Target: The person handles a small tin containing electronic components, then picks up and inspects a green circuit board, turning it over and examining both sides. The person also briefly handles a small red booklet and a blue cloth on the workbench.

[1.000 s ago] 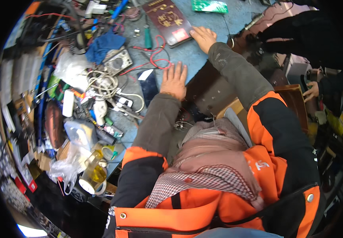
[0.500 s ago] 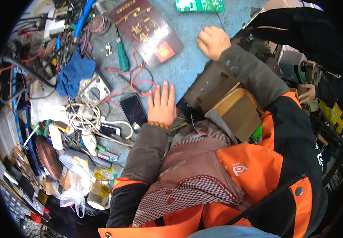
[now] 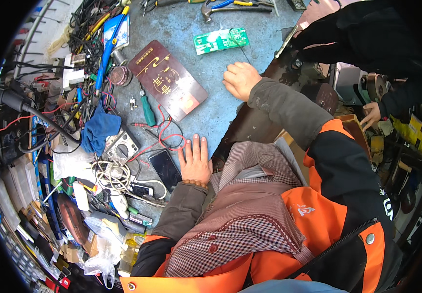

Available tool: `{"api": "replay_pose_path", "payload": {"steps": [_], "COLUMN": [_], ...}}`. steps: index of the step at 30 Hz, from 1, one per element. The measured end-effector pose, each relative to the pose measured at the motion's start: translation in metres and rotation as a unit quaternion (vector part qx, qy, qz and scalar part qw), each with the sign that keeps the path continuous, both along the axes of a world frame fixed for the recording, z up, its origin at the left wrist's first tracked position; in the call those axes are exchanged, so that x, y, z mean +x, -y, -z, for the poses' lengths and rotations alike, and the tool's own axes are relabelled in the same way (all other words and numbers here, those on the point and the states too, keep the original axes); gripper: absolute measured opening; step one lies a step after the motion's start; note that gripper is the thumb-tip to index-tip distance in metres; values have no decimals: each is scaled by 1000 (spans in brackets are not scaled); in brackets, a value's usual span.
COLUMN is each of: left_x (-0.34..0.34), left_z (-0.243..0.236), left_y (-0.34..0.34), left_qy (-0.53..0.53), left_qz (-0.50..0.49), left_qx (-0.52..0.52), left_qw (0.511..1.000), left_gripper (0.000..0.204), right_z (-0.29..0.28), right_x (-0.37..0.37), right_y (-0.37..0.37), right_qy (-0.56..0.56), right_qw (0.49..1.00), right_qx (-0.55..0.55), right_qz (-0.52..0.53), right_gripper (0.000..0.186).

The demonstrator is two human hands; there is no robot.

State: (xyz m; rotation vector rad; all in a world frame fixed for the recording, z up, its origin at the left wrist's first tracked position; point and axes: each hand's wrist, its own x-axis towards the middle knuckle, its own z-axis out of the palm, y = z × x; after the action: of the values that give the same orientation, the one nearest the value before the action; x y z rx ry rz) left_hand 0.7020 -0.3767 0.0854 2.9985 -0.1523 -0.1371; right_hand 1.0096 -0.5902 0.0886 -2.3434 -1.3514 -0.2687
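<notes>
My left hand (image 3: 195,162) lies flat on the blue tabletop with its fingers spread, a beaded bracelet at the wrist. Next to it are a dark smartphone (image 3: 165,168) and looped red test leads (image 3: 164,137), one passing by its fingertips. My right hand (image 3: 241,81) rests near the table's edge, fingers curled in a loose fist with nothing visible in them. Beyond it lies a green circuit board (image 3: 221,41) with a thin dark wire. Between the hands and the clutter are a dark red booklet or flat box (image 3: 169,80) and a green-handled screwdriver (image 3: 147,110).
On the left are a multimeter (image 3: 121,146), a blue cloth (image 3: 100,130), coiled white cable (image 3: 112,177) and tangled wires. A hammer (image 3: 206,11) and pliers lie at the far edge. Another person's hand (image 3: 370,116) is at the right, beside assorted equipment.
The view has tilted toward the far side of the table, bringing the hammer and the whole circuit board into sight. Both hands keep about the same places on the table.
</notes>
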Motion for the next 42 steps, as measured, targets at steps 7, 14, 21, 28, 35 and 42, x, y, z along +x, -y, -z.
{"api": "replay_pose_path", "payload": {"steps": [7,14,21,28,35,42], "left_x": [-3,-8,4,7,77,118], "left_z": [-1,-1,-25,-23,-16,23], "left_y": [6,6,14,13,38,71], "left_qy": [-9,-2,-25,-25,58,117], "left_qz": [-29,-54,-70,-84,-191,-275], "left_qx": [5,-32,-20,-13,-110,2], "left_qw": [1000,998,997,996,974,954], "left_gripper": [93,86,88,90,71,51], "right_z": [2,-8,-8,-50,-60,-45], "right_x": [-2,-7,1,79,173,170], "right_y": [-6,-1,1,72,116,117], "right_qy": [16,-12,-44,-201,-181,-217], "right_qw": [1000,1000,999,973,895,860], "right_qx": [1,-14,-30,72,-407,-462], "right_qz": [6,19,-6,-89,-3,23], "right_gripper": [16,16,15,21,140,138]}}
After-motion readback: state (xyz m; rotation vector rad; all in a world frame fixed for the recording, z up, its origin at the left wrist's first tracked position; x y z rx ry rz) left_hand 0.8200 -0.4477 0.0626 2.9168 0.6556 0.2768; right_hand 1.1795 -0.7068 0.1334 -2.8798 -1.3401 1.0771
